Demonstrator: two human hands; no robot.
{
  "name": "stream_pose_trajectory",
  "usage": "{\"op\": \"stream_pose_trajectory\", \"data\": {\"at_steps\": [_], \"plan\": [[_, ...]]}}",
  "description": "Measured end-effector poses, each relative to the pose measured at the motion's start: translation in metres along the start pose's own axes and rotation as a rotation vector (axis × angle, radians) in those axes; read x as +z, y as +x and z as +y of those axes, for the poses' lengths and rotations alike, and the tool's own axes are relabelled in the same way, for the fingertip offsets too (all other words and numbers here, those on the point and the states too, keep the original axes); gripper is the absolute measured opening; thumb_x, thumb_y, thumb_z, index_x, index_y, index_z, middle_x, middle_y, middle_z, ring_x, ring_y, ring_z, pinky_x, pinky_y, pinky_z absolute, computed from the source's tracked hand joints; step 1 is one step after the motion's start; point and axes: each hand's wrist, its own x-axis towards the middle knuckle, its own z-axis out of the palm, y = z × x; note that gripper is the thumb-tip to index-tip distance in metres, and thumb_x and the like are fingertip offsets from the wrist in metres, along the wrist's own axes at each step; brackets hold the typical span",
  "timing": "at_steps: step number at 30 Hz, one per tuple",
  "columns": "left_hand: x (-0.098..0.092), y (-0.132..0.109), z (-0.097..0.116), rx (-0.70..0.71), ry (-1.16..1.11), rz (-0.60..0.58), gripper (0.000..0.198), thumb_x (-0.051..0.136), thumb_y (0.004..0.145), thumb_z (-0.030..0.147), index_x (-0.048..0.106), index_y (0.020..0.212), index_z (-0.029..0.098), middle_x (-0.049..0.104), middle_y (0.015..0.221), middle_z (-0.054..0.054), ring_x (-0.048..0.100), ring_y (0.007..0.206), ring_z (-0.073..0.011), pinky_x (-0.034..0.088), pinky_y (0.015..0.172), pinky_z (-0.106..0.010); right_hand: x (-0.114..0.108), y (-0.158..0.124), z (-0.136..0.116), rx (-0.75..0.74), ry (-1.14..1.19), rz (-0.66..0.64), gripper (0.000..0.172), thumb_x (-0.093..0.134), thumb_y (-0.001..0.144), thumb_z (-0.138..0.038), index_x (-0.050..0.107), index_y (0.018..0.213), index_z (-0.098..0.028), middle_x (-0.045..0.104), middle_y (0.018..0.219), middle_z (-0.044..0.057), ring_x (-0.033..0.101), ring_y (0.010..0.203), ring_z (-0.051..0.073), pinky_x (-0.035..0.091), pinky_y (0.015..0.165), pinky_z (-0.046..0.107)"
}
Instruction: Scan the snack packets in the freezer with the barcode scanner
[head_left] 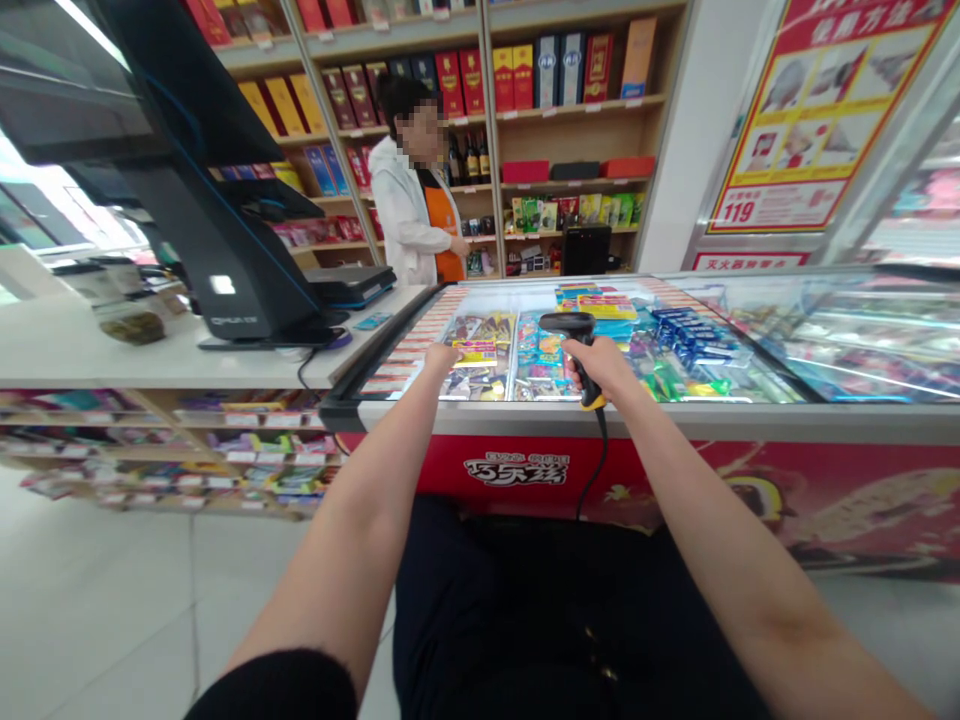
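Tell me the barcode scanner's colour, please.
The barcode scanner is black with a yellow band near its base, best seen in the head view.

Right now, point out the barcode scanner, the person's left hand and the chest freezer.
barcode scanner (566,323), head view, on its black head
left hand (442,358), head view, on the back of the hand
chest freezer (660,470), head view, on its red front panel

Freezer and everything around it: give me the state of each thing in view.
Chest freezer, glass lid apparently slid right, left section uncovered
Left hand, empty, palm down above the freezer
Barcode scanner, held upright, cord hanging down
Right hand, gripping the scanner's handle
Person in white coat, standing beyond the counter, facing right
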Motion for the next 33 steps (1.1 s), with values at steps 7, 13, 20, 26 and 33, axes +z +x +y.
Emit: {"op": "stream_pose_trajectory", "data": {"at_steps": [7,13,20,26,33], "plan": [[0.009,-0.005,0.008,0.146,0.382,0.138,0.027,0.082,0.064,0.019,0.062,0.081,0.015,0.068,0.116,-0.023,0.055,0.126,-0.0402,0.047,0.095,-0.040,-0.009,0.004,0.010,0.015,0.042,0.005,0.023,0.066,0.083,-0.024,0.052,0.066,-0.017,0.053,0.049,-0.001,0.046,0.035,0.010,0.040,0.033,0.021],[0.044,-0.021,0.059,0.327,0.296,-0.021,0.017,0.072,0.077,0.029,0.064,0.070,0.016,0.073,0.089,-0.017,0.068,0.104,-0.0321,0.050,0.079,-0.029,-0.025,0.006,0.006,0.012,0.046,0.047,0.025,0.064,0.084,-0.024,0.051,0.064,-0.018,0.051,0.046,-0.002,0.045,0.033,0.010,0.039,0.032,0.021],[0.101,-0.068,0.124,0.224,-0.137,-0.299,0.039,0.066,0.086,0.044,0.065,0.104,0.009,0.071,0.096,-0.016,0.071,0.079,-0.0216,0.053,0.064,-0.027,-0.056,0.009,-0.005,-0.021,0.079,0.125,0.023,0.066,0.084,-0.022,0.051,0.067,-0.019,0.053,0.047,-0.002,0.047,0.034,0.010,0.041,0.033,0.021],[0.130,-0.102,0.141,0.143,-0.204,-0.423,0.051,0.078,0.077,0.044,0.062,0.110,0.009,0.070,0.094,-0.014,0.070,0.078,-0.0205,0.056,0.067,-0.027,-0.083,0.012,-0.009,-0.025,0.112,0.164,0.022,0.066,0.085,-0.023,0.051,0.070,-0.019,0.054,0.048,-0.001,0.048,0.036,0.012,0.043,0.034,0.022],[0.138,-0.101,0.144,0.035,-0.448,-0.496,0.034,0.086,0.069,0.017,0.066,0.096,0.012,0.064,0.066,-0.001,0.067,0.065,-0.0124,0.059,0.071,-0.024,-0.095,0.017,-0.007,0.010,0.161,0.171,0.019,0.062,0.087,-0.022,0.051,0.071,-0.019,0.056,0.050,0.000,0.052,0.038,0.013,0.048,0.038,0.025]]}}
